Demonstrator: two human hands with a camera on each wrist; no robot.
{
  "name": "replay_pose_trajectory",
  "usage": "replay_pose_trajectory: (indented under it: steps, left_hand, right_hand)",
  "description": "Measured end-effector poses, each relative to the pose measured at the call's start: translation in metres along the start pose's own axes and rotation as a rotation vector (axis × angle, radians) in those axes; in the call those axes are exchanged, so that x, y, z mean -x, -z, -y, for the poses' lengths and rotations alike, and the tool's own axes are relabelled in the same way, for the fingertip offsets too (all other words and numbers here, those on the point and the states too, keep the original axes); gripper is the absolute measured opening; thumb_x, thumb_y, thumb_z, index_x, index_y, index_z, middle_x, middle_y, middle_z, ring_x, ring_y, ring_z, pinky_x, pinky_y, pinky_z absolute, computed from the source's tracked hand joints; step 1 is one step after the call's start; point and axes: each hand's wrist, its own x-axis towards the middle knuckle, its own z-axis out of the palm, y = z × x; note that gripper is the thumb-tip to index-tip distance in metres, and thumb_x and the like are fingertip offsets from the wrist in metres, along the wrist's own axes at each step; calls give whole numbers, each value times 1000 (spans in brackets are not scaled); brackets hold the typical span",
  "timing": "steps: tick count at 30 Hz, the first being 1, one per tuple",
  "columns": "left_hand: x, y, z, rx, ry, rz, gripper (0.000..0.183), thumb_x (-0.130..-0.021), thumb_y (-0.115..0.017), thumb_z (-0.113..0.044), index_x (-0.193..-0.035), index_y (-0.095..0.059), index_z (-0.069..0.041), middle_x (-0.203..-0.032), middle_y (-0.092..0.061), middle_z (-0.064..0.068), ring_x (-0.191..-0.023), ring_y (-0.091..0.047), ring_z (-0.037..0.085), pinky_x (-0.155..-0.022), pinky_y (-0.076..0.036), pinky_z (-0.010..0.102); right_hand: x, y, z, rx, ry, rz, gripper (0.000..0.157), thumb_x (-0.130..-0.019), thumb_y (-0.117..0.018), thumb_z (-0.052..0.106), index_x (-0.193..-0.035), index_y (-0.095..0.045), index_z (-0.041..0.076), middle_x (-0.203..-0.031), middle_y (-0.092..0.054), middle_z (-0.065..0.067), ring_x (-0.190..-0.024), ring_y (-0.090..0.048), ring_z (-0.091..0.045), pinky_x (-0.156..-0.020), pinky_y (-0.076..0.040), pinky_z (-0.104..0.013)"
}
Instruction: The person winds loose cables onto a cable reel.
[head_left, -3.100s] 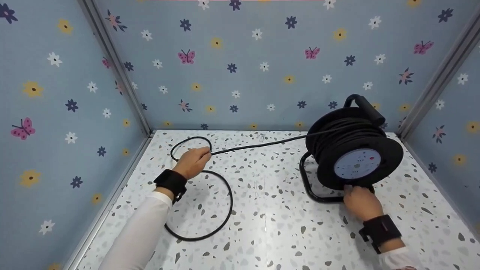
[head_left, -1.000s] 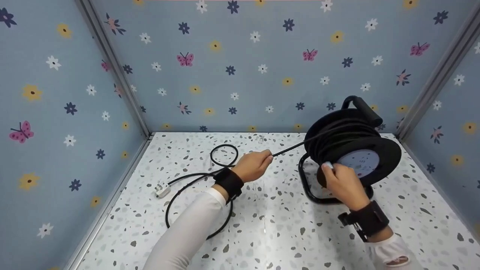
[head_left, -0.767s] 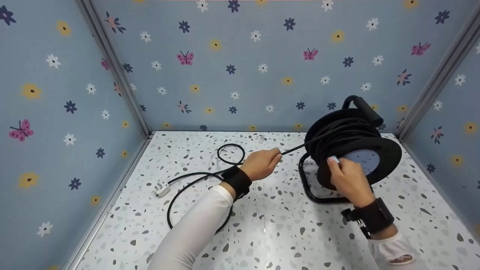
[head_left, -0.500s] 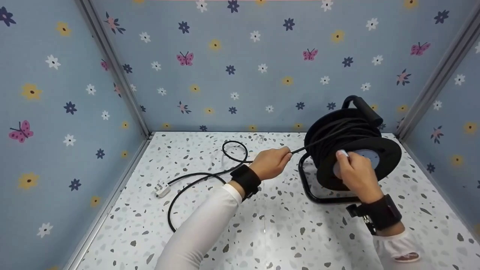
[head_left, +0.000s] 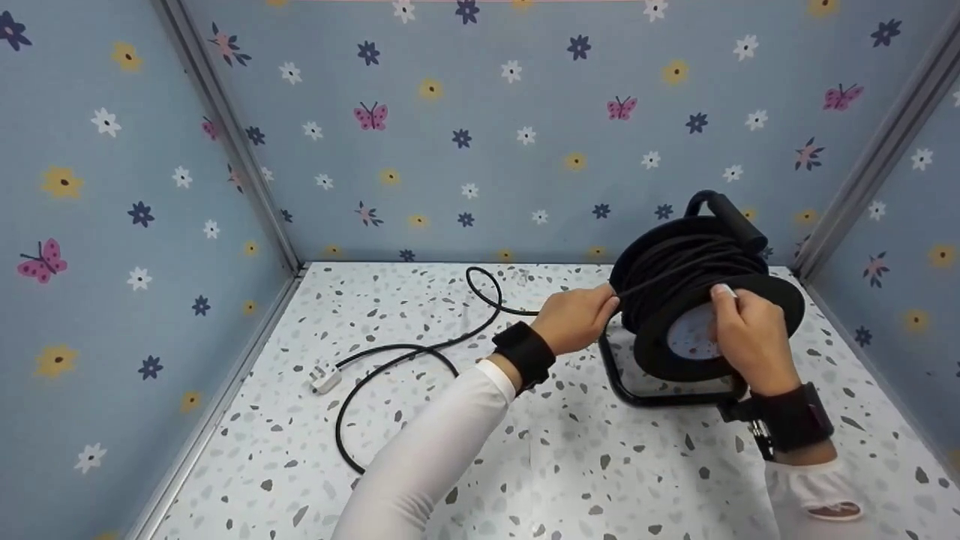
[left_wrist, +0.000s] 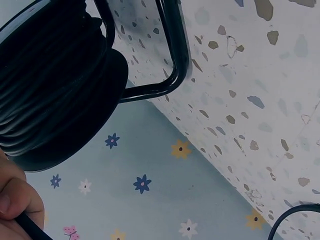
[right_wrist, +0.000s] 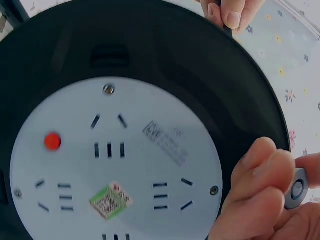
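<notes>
A black cable reel (head_left: 652, 352) stands at the right of the speckled table, wound with several turns of cable. My left hand (head_left: 576, 319) grips the black cable (head_left: 420, 349) close to the reel's left side; the left wrist view shows the cable leaving my curled fingers (left_wrist: 22, 197). My right hand (head_left: 754, 341) pinches a small grey knob (right_wrist: 297, 190) on the reel's front flange, between thumb and fingers. The flange carries a pale socket disc (right_wrist: 125, 165) with a red button. From my left hand the cable runs left in loops to a white plug (head_left: 325, 380).
The reel rests on a black tube stand (head_left: 660, 400) and has a carrying handle (head_left: 739, 223) on top. Blue flower-patterned walls (head_left: 480, 150) close off the back and both sides. A loose cable loop lies near the left forearm, partly hidden under the sleeve.
My left hand has moved right along with the cable, up to the reel. My right hand has gone from below the flange up and around, turning the reel. The loose loops have shrunk and shifted.
</notes>
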Motion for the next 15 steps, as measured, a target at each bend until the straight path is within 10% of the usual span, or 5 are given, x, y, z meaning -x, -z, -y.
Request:
replay_pose_trajectory:
  steps: [15]
  left_hand:
    - [-9, 2, -8, 54, 9, 22, 32, -119, -40, -34, -117, -65, -15, -82, -58, -3, -74, -59, 16, -70, -47, 33]
  right_hand:
    - [-6, 11, -7, 24, -47, 28, 55, -116, -40, 40, -84, -66, 3, -58, -69, -2, -48, -58, -13, -69, -42, -21]
